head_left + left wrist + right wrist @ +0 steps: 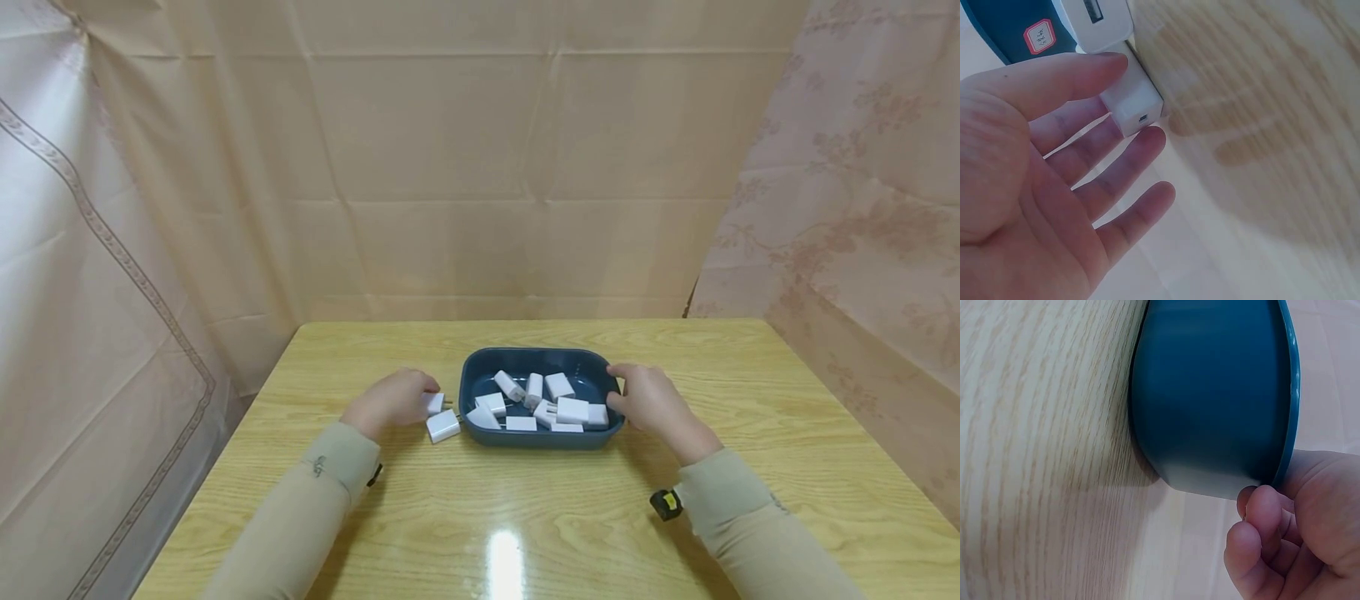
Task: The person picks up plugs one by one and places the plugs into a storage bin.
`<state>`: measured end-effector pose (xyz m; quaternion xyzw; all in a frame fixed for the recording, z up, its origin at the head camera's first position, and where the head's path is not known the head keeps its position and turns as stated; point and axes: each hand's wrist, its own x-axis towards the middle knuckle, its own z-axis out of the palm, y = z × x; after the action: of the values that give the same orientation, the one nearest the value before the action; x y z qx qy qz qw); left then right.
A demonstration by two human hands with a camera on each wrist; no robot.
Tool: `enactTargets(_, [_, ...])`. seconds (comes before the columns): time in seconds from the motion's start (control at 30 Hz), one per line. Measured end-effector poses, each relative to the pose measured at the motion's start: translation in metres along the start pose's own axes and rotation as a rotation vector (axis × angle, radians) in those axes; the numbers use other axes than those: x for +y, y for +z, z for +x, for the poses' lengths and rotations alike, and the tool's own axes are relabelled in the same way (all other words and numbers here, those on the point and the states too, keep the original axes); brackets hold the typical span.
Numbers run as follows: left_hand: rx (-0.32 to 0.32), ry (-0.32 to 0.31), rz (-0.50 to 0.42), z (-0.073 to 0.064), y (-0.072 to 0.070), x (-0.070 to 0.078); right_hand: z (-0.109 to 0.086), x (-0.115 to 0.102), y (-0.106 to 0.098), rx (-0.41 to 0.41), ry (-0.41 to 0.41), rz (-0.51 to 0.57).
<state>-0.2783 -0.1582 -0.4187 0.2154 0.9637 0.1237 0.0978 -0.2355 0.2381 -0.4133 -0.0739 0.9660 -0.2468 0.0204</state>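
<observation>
Left of a dark blue plastic bin point(536, 441), my left hand point(392, 402) has its thumb and fingers around a white USB charger plug point(435, 404). In the left wrist view the thumb lies across one side of that plug, with fingers on the other side and the outer ones spread. A second white charger plug point(443, 427) lies on the table beside it, its prongs toward the bin. My right hand point(651, 404) grips the bin's right end at the rim, thumb inside. Several white charger plugs point(573, 411) lie jumbled in the bin.
The wooden table point(420, 517) reaches back to a beige cloth point(450, 183). Patterned cloth hangs at both sides. A small red-bordered label point(1039, 36) is stuck on the bin's outer wall. Dark bands with devices point(666, 503) are on the wrists.
</observation>
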Motion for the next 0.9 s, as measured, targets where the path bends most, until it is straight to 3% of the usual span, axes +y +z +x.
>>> enactTargets(0.27, [-0.016,-0.036,-0.004,0.0012,0.0008,0.0022,-0.0003,-0.0004,0.0001,-0.003,-0.001,0.001])
enactTargets(0.9, [-0.004,-0.034,0.024,-0.0003,-0.0001,-0.0009,-0.0003,-0.001,-0.0004,-0.004,-0.001,-0.007])
